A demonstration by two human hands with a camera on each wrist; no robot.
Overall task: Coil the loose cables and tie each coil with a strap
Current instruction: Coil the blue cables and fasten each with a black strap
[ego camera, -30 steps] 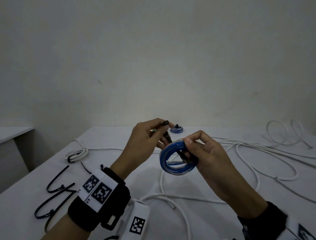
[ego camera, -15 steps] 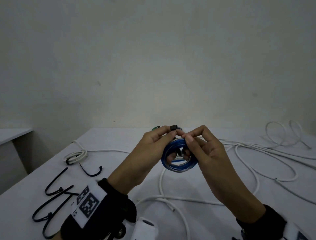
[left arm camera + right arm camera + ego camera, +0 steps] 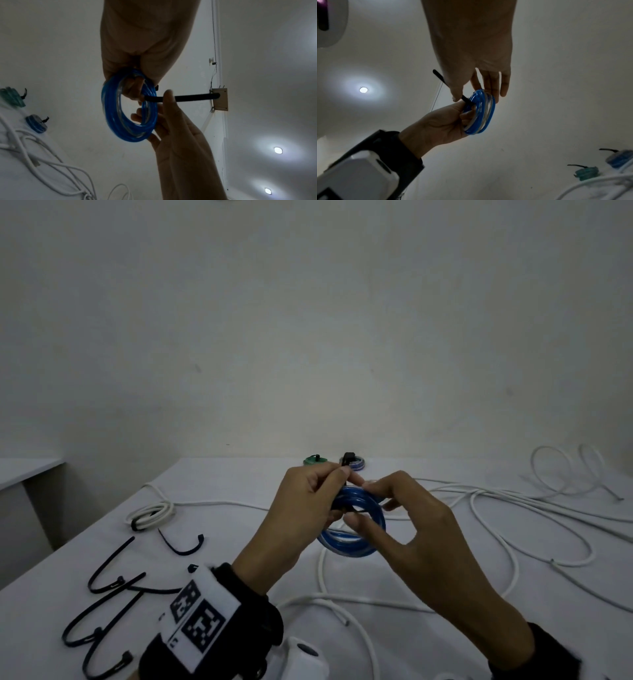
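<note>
A small blue cable coil point(image 3: 354, 542) is held above the white table point(image 3: 239, 487), between both hands. A black strap point(image 3: 188, 98) passes through its ring. My left hand point(image 3: 342, 474) pinches the strap's head end at the top of the coil, and the head point(image 3: 348, 457) sticks up above the fingers. My right hand point(image 3: 361, 501) grips the coil's right side, fingers behind it. Its thumb lies against the strap's tail point(image 3: 466, 100). The strap's path round the coil is hidden by the fingers.
A green coil point(image 3: 313, 460) and another blue coil point(image 3: 358, 464), each with a strap, lie at the far edge. A tied white coil point(image 3: 152, 513) sits left. Loose white cable point(image 3: 513, 529) sprawls across the right and front. Spare black straps point(image 3: 113, 594) lie near the left edge.
My left hand has moved right and closed in on the coil, bringing the strap's head end up to the coil's top. My right hand has kept the coil in about the same place.
</note>
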